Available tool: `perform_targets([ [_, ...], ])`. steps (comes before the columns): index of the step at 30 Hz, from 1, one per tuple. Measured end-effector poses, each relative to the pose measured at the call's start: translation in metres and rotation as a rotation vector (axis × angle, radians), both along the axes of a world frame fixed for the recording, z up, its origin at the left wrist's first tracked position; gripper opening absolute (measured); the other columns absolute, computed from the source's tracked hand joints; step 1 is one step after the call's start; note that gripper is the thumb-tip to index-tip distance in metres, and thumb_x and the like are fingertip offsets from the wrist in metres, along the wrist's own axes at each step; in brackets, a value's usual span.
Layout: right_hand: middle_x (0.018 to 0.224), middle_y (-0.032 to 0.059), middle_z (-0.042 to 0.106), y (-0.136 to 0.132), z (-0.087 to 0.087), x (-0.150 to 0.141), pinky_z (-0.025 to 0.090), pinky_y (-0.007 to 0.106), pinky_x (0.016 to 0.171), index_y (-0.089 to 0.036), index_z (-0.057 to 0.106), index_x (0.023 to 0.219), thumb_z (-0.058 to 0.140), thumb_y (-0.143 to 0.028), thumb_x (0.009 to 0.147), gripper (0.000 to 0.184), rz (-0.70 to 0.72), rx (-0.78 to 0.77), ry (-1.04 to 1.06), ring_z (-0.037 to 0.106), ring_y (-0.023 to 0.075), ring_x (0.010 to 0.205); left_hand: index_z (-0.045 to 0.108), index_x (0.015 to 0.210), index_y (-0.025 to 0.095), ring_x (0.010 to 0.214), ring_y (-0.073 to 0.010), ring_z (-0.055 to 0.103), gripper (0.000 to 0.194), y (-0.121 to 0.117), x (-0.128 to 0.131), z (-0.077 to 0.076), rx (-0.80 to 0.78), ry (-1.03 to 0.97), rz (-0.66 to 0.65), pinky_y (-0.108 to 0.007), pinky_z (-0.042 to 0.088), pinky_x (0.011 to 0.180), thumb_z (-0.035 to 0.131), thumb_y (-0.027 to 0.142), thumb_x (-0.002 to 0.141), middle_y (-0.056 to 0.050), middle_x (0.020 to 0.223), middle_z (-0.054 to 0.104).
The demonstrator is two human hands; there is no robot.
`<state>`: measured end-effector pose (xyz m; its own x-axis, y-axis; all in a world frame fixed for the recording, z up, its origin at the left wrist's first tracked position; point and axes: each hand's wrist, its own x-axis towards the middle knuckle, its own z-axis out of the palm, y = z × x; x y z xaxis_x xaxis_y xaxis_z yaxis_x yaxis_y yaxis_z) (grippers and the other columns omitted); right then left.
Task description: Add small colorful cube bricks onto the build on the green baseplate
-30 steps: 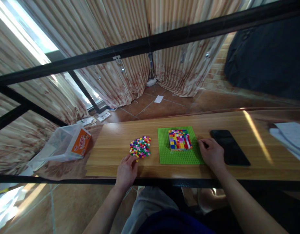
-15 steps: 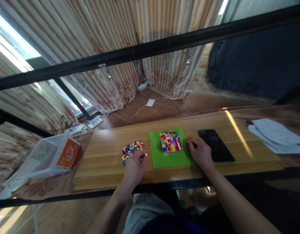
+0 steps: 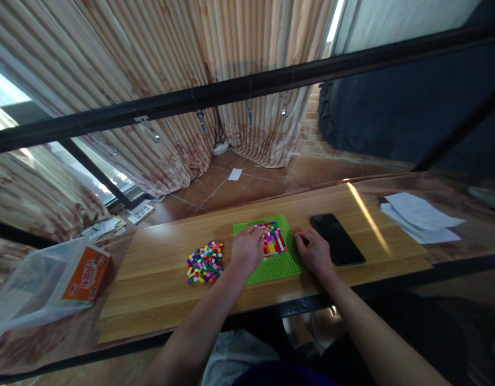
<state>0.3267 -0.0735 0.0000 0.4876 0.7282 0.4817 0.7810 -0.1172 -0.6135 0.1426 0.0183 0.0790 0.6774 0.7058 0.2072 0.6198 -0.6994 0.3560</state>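
Note:
My left hand [image 3: 248, 249] reaches over the left part of a block of multicoloured toy bricks [image 3: 274, 241], its fingers pinched together. The small brick in that pinch is hidden behind the fingers now. Under the block lies a green studded baseplate [image 3: 273, 269]. Beside the plate's right edge rests my right hand [image 3: 315, 251], fingers curled in, with nothing visible in them. A heap of small loose bricks [image 3: 206, 262] in many colours lies on the wooden board, left of the baseplate.
A black phone-like slab [image 3: 338, 239] lies right of my right hand. White papers [image 3: 424, 214] are at the far right. On the left stands a clear plastic bin [image 3: 38, 284] with an orange label. A dark metal bar [image 3: 247, 91] crosses beyond the wooden board [image 3: 150, 300].
My left hand has moved right, from the loose heap to the brick block, carrying a small pale brick. My right hand stays beside the baseplate. The whole view has shifted a little.

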Motion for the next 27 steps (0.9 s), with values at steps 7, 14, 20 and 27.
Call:
perform_targets([
  [7, 0.077, 0.0058, 0.063, 0.0, 0.002, -0.001, 0.043, 0.028, 0.064, -0.019, 0.063, 0.071, 0.048, -0.03, 0.088, 0.026, 0.002, -0.013, 0.029, 0.059, 0.0167, 0.069, 0.066, 0.097, 0.019, 0.09, -0.0202, 0.062, 0.02, 0.001, 0.014, -0.002, 0.086, 0.172, 0.004, -0.034, 0.047, 0.084, 0.047, 0.021, 0.091, -0.007, 0.098, 0.069],
  [14, 0.075, 0.0059, 0.063, 0.0, 0.002, 0.0, 0.044, 0.029, 0.066, -0.019, 0.063, 0.072, 0.046, -0.033, 0.09, 0.029, 0.009, -0.021, 0.019, 0.059, 0.0175, 0.07, 0.065, 0.092, 0.017, 0.081, -0.0217, 0.064, 0.015, 0.0, 0.02, -0.006, 0.088, 0.082, 0.047, -0.035, 0.045, 0.079, 0.052, 0.023, 0.089, -0.008, 0.086, 0.07],
  [20, 0.075, 0.0059, 0.063, 0.0, 0.002, 0.0, 0.044, 0.029, 0.066, -0.02, 0.063, 0.071, 0.046, -0.034, 0.09, 0.029, 0.006, -0.005, 0.023, 0.059, 0.0176, 0.071, 0.064, 0.094, 0.019, 0.08, -0.0209, 0.064, 0.014, -0.003, 0.014, -0.012, 0.104, 0.003, 0.076, -0.034, 0.044, 0.079, 0.052, 0.023, 0.089, -0.007, 0.084, 0.07],
  [27, 0.076, 0.0059, 0.063, 0.0, 0.001, 0.0, 0.044, 0.029, 0.067, -0.019, 0.063, 0.071, 0.047, -0.031, 0.089, 0.027, 0.011, 0.009, 0.024, 0.059, 0.0172, 0.071, 0.067, 0.097, 0.018, 0.082, -0.0209, 0.063, 0.022, -0.006, 0.007, -0.016, 0.162, 0.0, 0.022, -0.034, 0.044, 0.077, 0.045, 0.021, 0.093, -0.007, 0.086, 0.071],
])
